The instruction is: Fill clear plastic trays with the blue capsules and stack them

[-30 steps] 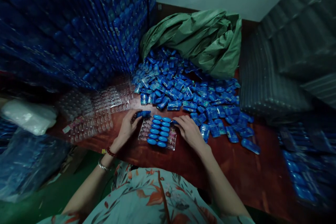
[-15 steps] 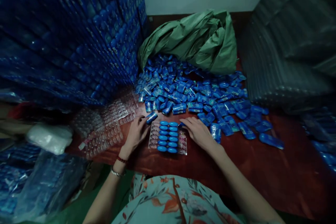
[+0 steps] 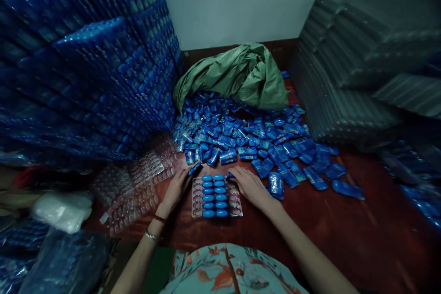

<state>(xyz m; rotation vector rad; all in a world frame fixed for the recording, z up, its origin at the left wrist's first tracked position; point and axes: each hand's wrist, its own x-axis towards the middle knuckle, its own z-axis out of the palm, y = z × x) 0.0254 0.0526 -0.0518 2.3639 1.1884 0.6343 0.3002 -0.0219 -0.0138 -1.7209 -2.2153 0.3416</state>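
Clear blister tray [image 3: 216, 196] on the red bench [image 3: 330, 234], left hand [image 3: 176, 188] beside its left edge, fingers pinching a blue capsule [image 3: 195, 167] above the tray's top-left corner, right hand [image 3: 250, 185] at the tray's top-right corner, fingers pinching another blue capsule [image 3: 230, 175]

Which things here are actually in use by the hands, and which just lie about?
In use: left hand holding a blue piece; right hand; clear tray; loose blue pile.
Lying about: green bag; empty trays; grey stacks.
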